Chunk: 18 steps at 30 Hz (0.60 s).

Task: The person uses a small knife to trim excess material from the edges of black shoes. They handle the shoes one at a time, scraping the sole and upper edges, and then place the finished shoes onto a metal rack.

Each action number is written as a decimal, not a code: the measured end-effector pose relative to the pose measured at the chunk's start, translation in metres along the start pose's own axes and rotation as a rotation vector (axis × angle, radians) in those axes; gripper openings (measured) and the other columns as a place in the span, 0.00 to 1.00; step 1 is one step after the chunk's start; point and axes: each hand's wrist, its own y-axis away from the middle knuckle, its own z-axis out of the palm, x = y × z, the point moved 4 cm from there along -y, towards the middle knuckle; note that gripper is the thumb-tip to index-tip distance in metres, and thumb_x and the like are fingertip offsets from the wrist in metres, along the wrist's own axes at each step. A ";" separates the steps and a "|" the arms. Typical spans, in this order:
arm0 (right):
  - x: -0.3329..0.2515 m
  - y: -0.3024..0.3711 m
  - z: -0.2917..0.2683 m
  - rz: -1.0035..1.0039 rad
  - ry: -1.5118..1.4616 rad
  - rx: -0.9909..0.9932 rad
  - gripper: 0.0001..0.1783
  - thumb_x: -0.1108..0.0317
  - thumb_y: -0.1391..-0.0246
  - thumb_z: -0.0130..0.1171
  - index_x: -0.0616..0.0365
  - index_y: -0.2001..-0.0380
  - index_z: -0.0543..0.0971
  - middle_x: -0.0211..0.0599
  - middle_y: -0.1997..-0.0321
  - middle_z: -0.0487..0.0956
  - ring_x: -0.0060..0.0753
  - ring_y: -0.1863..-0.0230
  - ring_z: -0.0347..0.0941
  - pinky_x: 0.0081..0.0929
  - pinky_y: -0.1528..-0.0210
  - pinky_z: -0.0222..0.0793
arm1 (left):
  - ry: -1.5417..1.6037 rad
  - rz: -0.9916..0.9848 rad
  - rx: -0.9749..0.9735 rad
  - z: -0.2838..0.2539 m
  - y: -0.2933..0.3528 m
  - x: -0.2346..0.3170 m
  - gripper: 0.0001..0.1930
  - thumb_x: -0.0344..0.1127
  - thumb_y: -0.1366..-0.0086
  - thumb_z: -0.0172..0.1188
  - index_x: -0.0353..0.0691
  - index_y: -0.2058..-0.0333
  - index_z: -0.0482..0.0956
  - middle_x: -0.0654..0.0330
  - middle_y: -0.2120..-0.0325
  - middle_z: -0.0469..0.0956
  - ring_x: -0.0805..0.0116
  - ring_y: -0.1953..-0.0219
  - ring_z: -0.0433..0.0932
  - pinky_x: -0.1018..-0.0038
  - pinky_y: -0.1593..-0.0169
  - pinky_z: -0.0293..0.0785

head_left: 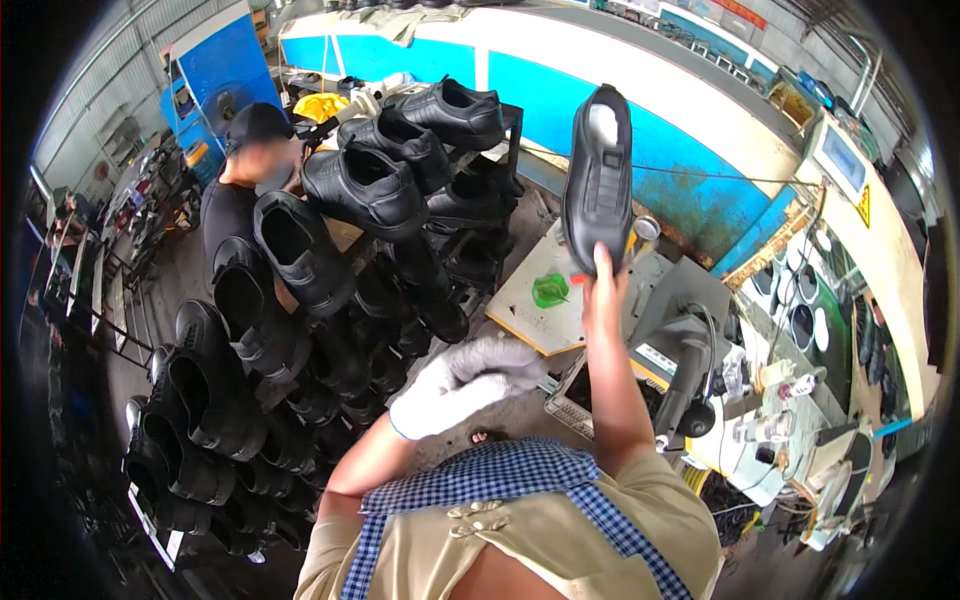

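Observation:
My right hand [604, 290] grips a black shoe [600, 190] by its toe and holds it up in front of me. The shoe's heel points up, and something pale shows inside its opening. My left hand [465, 385] wears a white glove and is at waist height, nearest the worktable's front edge. Its fingers stretch to the right with the thumb apart, and I see nothing in it. On the light worktable [518, 290], beneath the raised shoe, lies a crumpled green piece [550, 290]. A small red thing [580, 280] shows beside my right hand.
A tall rack full of black shoes [305, 252] stands close on my left, with a person [245, 180] in a dark cap behind it. A blue and white machine [690, 130] runs across the back. To the right are a grey lamp-like arm [688, 375] and a cluttered bench [770, 450].

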 end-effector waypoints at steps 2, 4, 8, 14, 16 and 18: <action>0.004 -0.045 0.044 0.086 0.135 -0.062 0.31 0.54 0.49 0.69 0.57 0.47 0.69 0.24 0.72 0.73 0.12 0.88 0.54 0.17 0.88 0.46 | -0.382 -0.038 0.080 -0.024 0.022 -0.030 0.17 0.36 0.30 0.56 0.33 0.46 0.74 0.52 0.50 0.78 0.63 0.47 0.77 0.68 0.43 0.72; 0.006 -0.096 0.087 0.045 0.182 -0.100 0.32 0.53 0.51 0.70 0.57 0.48 0.69 0.25 0.72 0.73 0.14 0.88 0.55 0.17 0.87 0.49 | -0.659 -0.116 0.131 -0.045 0.044 -0.045 0.19 0.38 0.29 0.56 0.35 0.44 0.73 0.55 0.47 0.76 0.64 0.46 0.75 0.69 0.42 0.70; 0.034 -0.186 0.165 0.020 0.395 -0.262 0.34 0.48 0.54 0.70 0.53 0.49 0.72 0.25 0.79 0.73 0.14 0.88 0.58 0.16 0.87 0.49 | -0.382 -0.270 0.519 -0.077 0.107 -0.082 0.18 0.39 0.30 0.56 0.34 0.47 0.75 0.56 0.52 0.78 0.66 0.49 0.75 0.71 0.43 0.70; 0.076 -0.221 0.204 0.465 0.320 -0.566 0.26 0.38 0.47 0.62 0.51 0.66 0.76 0.36 0.81 0.77 0.15 0.91 0.55 0.17 0.90 0.44 | -0.086 -0.210 0.955 -0.089 0.168 -0.113 0.16 0.36 0.33 0.59 0.33 0.50 0.76 0.57 0.56 0.80 0.68 0.54 0.76 0.71 0.48 0.72; 0.078 -0.199 0.194 0.288 0.296 -0.352 0.29 0.33 0.48 0.60 0.50 0.65 0.75 0.34 0.83 0.75 0.15 0.91 0.55 0.19 0.89 0.42 | -0.051 -0.233 1.041 -0.086 0.175 -0.112 0.17 0.36 0.35 0.61 0.33 0.50 0.77 0.56 0.57 0.80 0.67 0.55 0.77 0.70 0.49 0.72; 0.102 -0.193 0.168 -0.165 0.339 -0.125 0.24 0.43 0.46 0.65 0.52 0.63 0.75 0.31 0.74 0.78 0.16 0.80 0.64 0.18 0.78 0.58 | -0.069 -0.266 1.112 -0.083 0.175 -0.107 0.17 0.36 0.35 0.60 0.33 0.50 0.77 0.55 0.57 0.80 0.67 0.55 0.77 0.70 0.48 0.73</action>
